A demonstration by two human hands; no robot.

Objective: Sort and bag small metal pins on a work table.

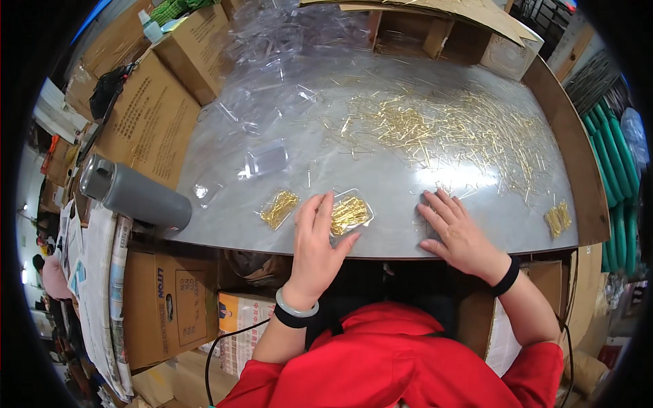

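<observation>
My left hand (315, 248) rests at the left side of a clear plastic box (369, 219) filled with gold wire pins (349, 212), which look bent at the ends. Its fingers reach forward and its thumb is spread toward the box's near edge. Left of that hand lies another small bundle of gold pins (278, 208). My right hand (459, 234) lies palm down on the grey table (391, 197), fingers stretched out and thumb apart. A few gold pins show just beyond its fingertips; whatever is under the palm is hidden.
A wide heap of loose gold pins (469, 129) spreads across the far right, with a small bundle (558, 219) near the right edge. Clear plastic boxes (292, 34) pile up at the far left. A grey bottle (136, 194) stands left; cardboard boxes (146, 112) border the table.
</observation>
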